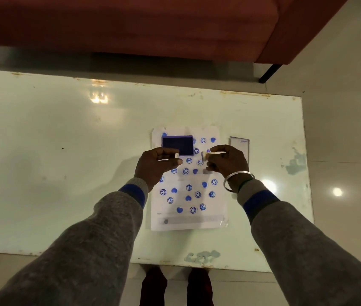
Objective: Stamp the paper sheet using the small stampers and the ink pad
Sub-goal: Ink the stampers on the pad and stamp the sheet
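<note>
A white paper sheet (197, 219) lies on the pale table, covered with several blue smiley and heart stamp marks. The open ink pad (177, 145), dark blue, rests on the sheet's far left corner. My left hand (155, 165) hovers above the sheet just in front of the pad, pinching a small white round stamper (176, 155). My right hand (228, 162) is raised over the sheet's right side, fingers closed on another small white stamper (204, 156). The two stampers face each other, a short gap apart.
The ink pad's clear lid (239, 146) lies on the table right of the sheet. The table (64, 162) is glossy with chipped edges. A red sofa (131, 25) stands beyond the far edge. My feet (175, 286) show below the near edge.
</note>
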